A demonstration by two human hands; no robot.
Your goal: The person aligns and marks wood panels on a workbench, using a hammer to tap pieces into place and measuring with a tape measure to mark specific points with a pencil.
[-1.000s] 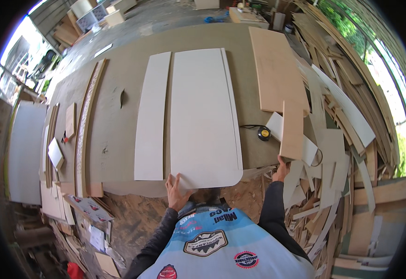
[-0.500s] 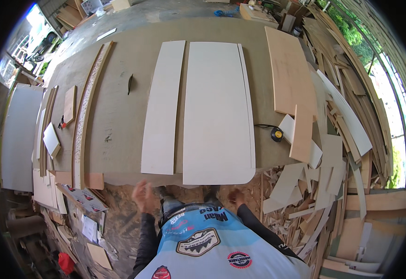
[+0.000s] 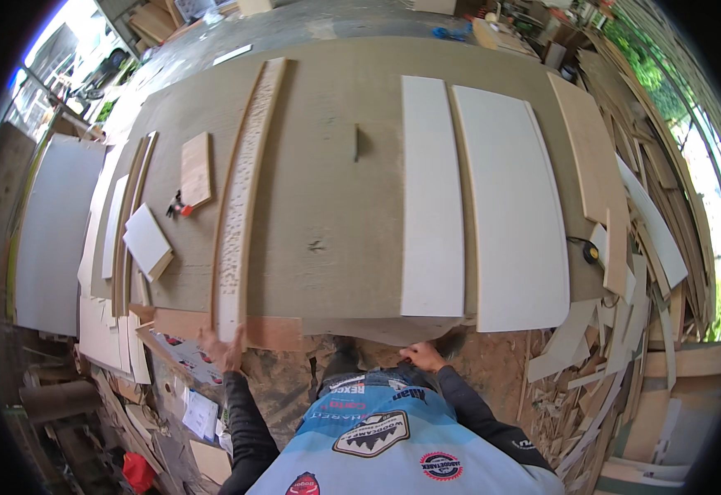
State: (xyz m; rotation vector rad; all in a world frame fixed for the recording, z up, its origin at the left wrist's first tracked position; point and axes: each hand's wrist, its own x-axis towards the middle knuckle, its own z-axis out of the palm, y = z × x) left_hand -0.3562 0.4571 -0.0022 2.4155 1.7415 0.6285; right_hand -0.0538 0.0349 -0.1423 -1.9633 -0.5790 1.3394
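My left hand (image 3: 222, 346) reaches to the near end of a long narrow perforated wooden strip (image 3: 243, 190) lying on the big grey workbench (image 3: 335, 165); the fingers touch its end, but a firm grip cannot be seen. My right hand (image 3: 420, 355) rests low by my waist under the bench's front edge, fingers curled, nothing visibly in it. Two white panels lie on the bench to the right: a narrow one (image 3: 430, 198) and a wide one (image 3: 513, 214).
A small white board (image 3: 147, 241), a plywood block (image 3: 196, 169) and a red-handled tool (image 3: 179, 208) lie at the left. A yellow tape measure (image 3: 591, 252) sits at the right edge. Offcuts pile up on the right and on the floor. A large white sheet (image 3: 55, 231) stands left.
I have shifted left along the bench. Both hands left the near end of the wide white panel; my left hand now reaches the perforated strip, and my right hand has dropped to my waist.
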